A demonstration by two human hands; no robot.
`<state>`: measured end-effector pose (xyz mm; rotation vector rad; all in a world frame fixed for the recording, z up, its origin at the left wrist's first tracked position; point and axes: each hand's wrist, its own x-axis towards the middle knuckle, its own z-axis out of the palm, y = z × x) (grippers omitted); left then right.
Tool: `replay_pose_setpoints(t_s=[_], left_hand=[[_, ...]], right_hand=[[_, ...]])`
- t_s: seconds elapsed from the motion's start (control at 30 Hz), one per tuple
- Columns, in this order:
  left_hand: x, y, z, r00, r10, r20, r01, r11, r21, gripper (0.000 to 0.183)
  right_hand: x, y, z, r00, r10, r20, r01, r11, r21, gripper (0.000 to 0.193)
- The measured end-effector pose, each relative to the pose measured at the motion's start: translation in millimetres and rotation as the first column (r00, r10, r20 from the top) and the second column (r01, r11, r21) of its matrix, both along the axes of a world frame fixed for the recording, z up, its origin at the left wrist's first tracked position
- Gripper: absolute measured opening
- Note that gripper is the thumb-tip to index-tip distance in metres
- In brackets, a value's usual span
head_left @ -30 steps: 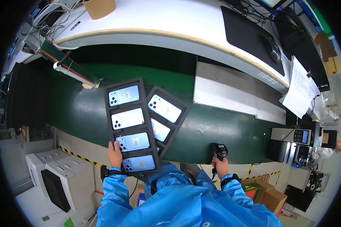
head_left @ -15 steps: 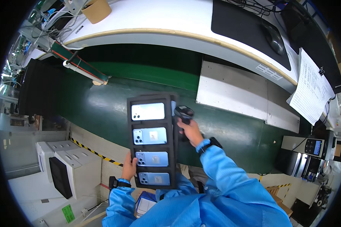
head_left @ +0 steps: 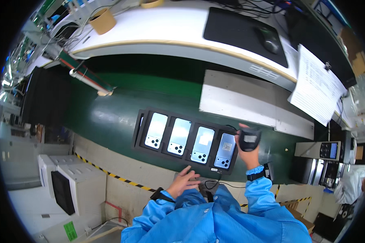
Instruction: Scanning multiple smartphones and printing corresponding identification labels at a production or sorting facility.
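Note:
A black foam tray (head_left: pixel 166 135) lies across the green surface, its slots holding several light-blue smartphones (head_left: pixel 156 126) with their camera backs up. Pale square labels show on the right-hand phones (head_left: pixel 202 139). Another dark tray edge peeks out underneath at the left. My left hand (head_left: pixel 184 182) is just off the tray's near edge, fingers spread and nothing in them. At the tray's right end, my right hand (head_left: pixel 248 157) grips a black handheld scanner (head_left: pixel 250 137). A black cable (head_left: pixel 231 185) hangs near the tray's front.
A white desk (head_left: pixel 150 30) spans the far side with a black mouse pad (head_left: pixel 231 30), a mouse (head_left: pixel 268 40) and a tape roll (head_left: pixel 103 22). Clipped paper sheets (head_left: pixel 318 87) hang at the right. Below the desk stands a pale panel (head_left: pixel 239 97). Yellow-black tape (head_left: pixel 121 178) marks the floor.
The tray has turned from lengthwise to crosswise and lies farther right. My left hand has let go of it. My right hand has moved right with the scanner.

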<state>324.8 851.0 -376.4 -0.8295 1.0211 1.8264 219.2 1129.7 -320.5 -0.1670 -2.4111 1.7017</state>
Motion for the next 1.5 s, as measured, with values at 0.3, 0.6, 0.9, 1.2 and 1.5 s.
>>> replay_pose_setpoints(t_s=[0.3, 0.6, 0.9, 1.2, 1.5], left_hand=[[-113, -111, -18, 0.564, -0.715, -0.413, -0.658, -0.088, -0.747, 0.030], [-149, -137, -39, 0.584, -0.807, -0.087, -0.338, -0.144, -0.930, 0.034], [-141, -163, -29, 0.698, -0.628, -0.345, -0.321, 0.156, -0.934, 0.030], [-160, -178, -43, 0.700, -0.668, -0.254, -0.309, 0.039, -0.950, 0.033], [-177, -244, -43, 0.822, -0.386, -0.419, -0.248, 0.420, -0.873, 0.034]], right_hand=[[17, 115, -35, 0.758, -0.645, -0.095, 0.643, 0.764, -0.056, 0.028], [95, 205, -10, 0.429, -0.551, 0.716, -0.092, 0.761, 0.642, 0.037], [126, 47, -93, 0.717, -0.172, 0.676, 0.530, 0.764, -0.368, 0.022], [86, 31, -98, 0.714, 0.055, 0.698, 0.559, 0.555, -0.616, 0.035], [51, -25, -30, 0.736, 0.180, 0.653, 0.463, 0.569, -0.679, 0.036]])
